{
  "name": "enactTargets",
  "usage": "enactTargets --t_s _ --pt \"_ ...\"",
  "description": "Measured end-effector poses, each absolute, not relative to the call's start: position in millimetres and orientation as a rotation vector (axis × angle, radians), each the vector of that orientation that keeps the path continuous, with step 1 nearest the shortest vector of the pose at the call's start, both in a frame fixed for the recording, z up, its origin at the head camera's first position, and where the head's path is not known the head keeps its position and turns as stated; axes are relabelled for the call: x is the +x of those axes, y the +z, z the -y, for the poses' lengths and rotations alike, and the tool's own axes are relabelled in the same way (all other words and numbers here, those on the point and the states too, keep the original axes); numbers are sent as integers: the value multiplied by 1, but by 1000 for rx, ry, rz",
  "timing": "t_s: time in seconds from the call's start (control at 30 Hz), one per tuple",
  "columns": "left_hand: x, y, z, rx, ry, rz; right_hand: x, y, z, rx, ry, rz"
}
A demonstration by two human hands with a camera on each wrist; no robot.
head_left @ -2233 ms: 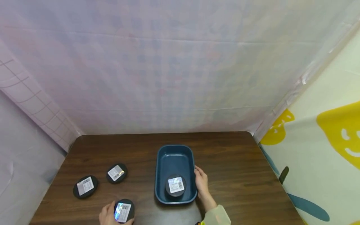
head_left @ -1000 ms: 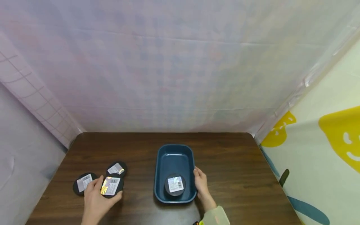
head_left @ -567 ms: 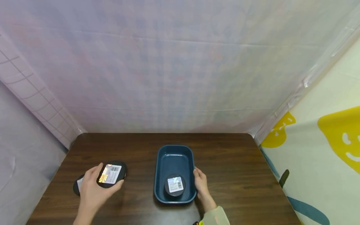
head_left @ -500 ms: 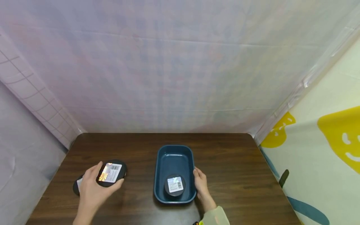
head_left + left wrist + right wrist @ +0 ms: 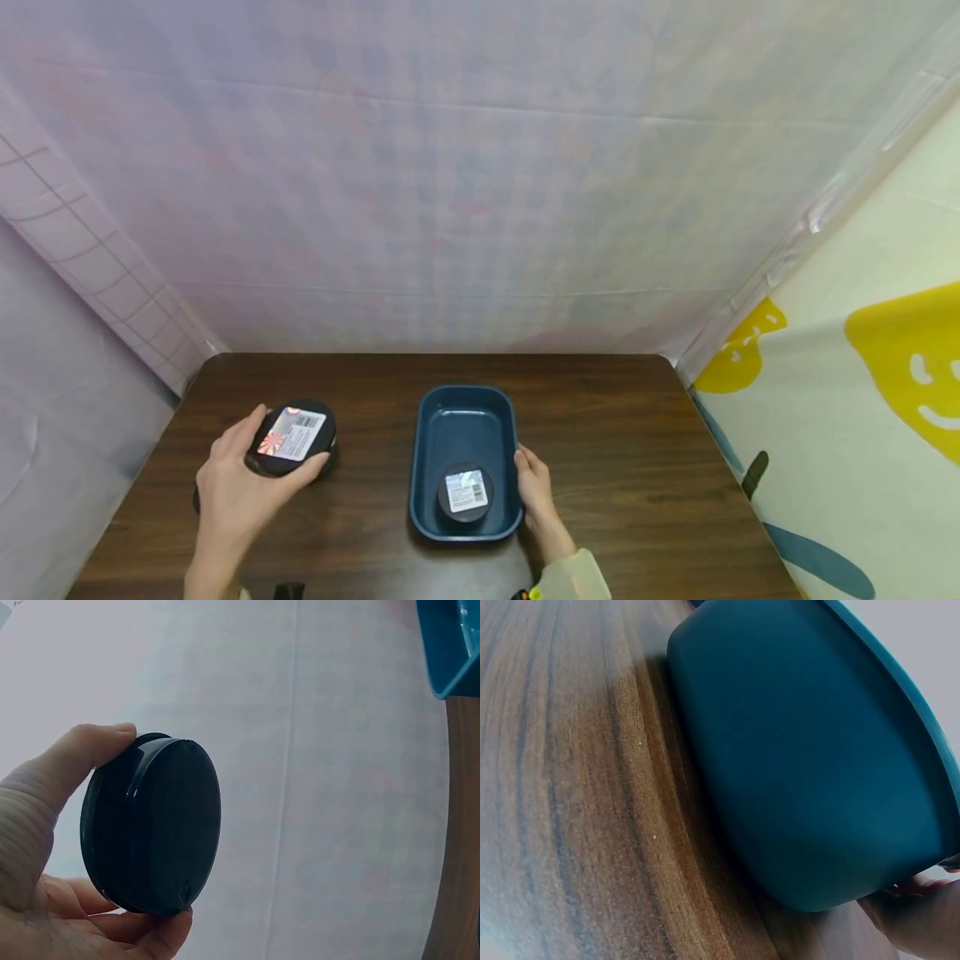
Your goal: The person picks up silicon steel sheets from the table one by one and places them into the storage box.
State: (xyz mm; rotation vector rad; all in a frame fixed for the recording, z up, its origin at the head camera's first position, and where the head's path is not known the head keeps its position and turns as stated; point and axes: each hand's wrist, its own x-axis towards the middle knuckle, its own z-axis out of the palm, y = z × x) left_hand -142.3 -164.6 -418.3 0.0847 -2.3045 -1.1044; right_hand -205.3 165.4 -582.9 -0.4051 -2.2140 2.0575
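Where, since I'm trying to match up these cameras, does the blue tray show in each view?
Head: the blue tray is at the lower middle.
Left wrist: only part shows, in the upper right corner.
Right wrist: its outer wall fills much of the middle and upper right.
Shared landmark: the wooden table, seen in all three.

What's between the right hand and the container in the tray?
Head view: the blue tray's side wall, then bare tray floor, lie between the right hand and black container.
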Motion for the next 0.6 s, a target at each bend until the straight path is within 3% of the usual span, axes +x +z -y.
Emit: enactTargets --t_s 0.6 --pt "-152 -398 145 -11 -1156 2183 -207 -589 -166 -410 2061 2199"
